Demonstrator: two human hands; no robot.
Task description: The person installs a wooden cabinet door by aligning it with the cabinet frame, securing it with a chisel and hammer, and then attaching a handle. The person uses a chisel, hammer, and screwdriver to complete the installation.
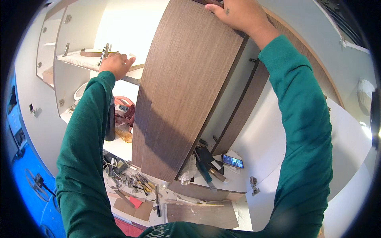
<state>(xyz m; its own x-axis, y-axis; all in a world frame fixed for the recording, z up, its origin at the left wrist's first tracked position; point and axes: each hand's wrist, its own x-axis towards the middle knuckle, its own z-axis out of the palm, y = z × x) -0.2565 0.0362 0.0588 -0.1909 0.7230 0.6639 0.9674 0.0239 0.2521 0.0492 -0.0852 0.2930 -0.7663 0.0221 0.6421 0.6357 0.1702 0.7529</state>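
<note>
A tall brown wood-grain cabinet door stands upright in front of me. My right hand is at its top edge, closed on it, with the thumb along the front side; the fingertips run out of the picture. My left hand is at the front edge of a white cabinet shelf, right beside a metal hinge. Its thumb sticks out away from the fingers, whose tips are partly hidden. A curled strip of edge banding lies on that shelf behind the hand.
Below lies a clutter of hand tools and cables. A lit phone rests at the right, near a green-handled tool and a crumpled white bag. A dark bottle stands on the lower shelf. An open white door is at the left.
</note>
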